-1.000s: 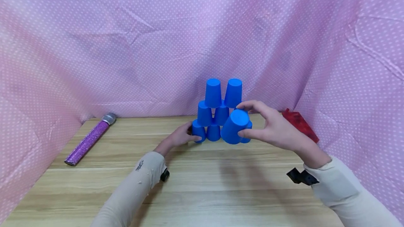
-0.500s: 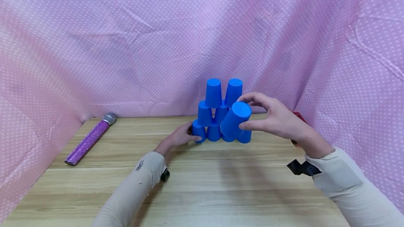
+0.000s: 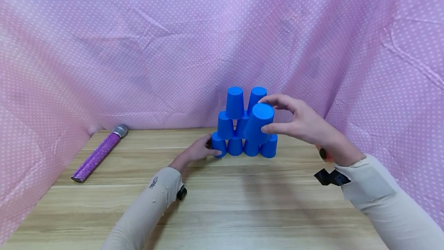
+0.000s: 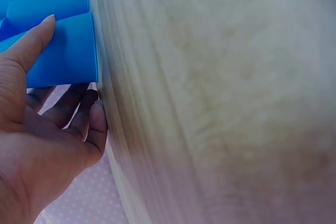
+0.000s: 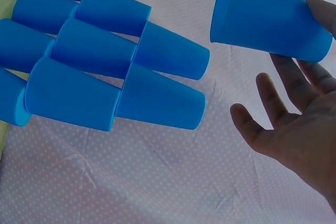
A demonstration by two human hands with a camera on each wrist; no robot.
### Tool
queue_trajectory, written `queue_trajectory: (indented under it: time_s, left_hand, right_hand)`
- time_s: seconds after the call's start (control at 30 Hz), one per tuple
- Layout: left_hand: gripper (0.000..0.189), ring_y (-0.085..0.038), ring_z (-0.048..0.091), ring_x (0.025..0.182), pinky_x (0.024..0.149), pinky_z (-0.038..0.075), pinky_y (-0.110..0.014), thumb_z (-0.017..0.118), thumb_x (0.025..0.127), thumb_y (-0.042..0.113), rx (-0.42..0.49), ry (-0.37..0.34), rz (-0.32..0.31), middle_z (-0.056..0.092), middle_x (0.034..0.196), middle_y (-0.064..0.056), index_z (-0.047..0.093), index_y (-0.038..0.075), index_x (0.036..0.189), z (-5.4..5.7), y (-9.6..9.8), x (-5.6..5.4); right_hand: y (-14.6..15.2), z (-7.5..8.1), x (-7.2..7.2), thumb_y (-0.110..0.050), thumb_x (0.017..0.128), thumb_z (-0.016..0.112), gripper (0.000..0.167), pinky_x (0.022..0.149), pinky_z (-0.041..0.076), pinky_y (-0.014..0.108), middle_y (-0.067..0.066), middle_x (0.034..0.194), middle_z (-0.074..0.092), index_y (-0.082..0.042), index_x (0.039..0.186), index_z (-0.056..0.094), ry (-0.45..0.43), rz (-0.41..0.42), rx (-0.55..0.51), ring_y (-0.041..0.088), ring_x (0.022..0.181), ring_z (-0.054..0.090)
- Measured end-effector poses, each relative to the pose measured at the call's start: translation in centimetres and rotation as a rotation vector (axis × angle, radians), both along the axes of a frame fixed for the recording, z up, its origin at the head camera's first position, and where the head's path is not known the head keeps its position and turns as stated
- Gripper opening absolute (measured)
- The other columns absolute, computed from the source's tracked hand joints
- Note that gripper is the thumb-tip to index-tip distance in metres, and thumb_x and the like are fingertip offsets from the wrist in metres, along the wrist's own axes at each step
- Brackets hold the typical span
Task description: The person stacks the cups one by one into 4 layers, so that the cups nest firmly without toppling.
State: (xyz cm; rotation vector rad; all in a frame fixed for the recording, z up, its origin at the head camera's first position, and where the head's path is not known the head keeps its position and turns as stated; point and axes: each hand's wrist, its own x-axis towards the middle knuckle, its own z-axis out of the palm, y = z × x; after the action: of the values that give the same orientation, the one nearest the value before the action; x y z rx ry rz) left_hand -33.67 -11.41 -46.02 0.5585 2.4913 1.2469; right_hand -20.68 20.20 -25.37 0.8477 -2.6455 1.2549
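Upside-down blue cups are stacked in tiers near the back of the table. Two cups, a left one and a right one, form the top tier. My left hand holds the bottom-left cup, its thumb on the front and fingers at the outer side. In my right hand another blue cup is gripped between thumb and fingers near its base. That cup is mouth down and tilted, in front of the stack's right side in the head view. It hides part of the middle tier; the right wrist view shows it apart from the stack.
A glittery purple microphone lies on the wooden table at the left. Behind my right wrist, a red object with a black part is mostly hidden. Pink dotted cloth surrounds the table at the back and sides.
My right hand has risen with its cup, uncovering the bottom-right cups and covering more of the red object. My left hand stays at the bottom-left cup.
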Motion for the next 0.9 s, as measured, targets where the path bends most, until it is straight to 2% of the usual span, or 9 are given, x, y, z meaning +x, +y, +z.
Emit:
queue_trajectory:
  time_s: [0.3,0.53,0.9]
  left_hand:
    - [0.07,-0.032,0.054,0.132,0.11,0.044,-0.054,0.075,0.091,0.03,0.011,0.002,-0.01,0.056,0.143,-0.011,0.041,0.013,0.149,0.0,0.0,0.1]
    - [0.07,-0.032,0.053,0.133,0.112,0.042,-0.055,0.076,0.091,0.03,0.009,-0.003,-0.007,0.055,0.144,-0.012,0.041,0.013,0.149,-0.1,0.0,0.1]
    - [0.071,-0.031,0.054,0.132,0.107,0.046,-0.053,0.076,0.09,0.031,-0.011,0.006,-0.005,0.055,0.144,-0.011,0.041,0.015,0.149,0.1,0.2,0.3]
  right_hand:
    - [0.1,0.6,-2.0,-0.022,0.089,0.076,0.053,0.107,0.039,0.065,0.004,0.139,0.058,-0.019,0.138,0.055,-0.02,-0.078,-0.045,0.031,0.133,0.047]
    - [0.2,1.1,-4.0,-0.018,0.089,0.074,0.052,0.114,0.033,0.059,0.01,0.132,0.06,-0.011,0.136,0.054,0.03,-0.068,-0.078,0.025,0.128,0.05]
    - [-0.1,2.6,-5.6,-0.025,0.09,0.074,0.053,0.113,0.033,0.061,0.01,0.13,0.059,-0.014,0.137,0.052,0.029,-0.107,-0.096,0.026,0.128,0.05]
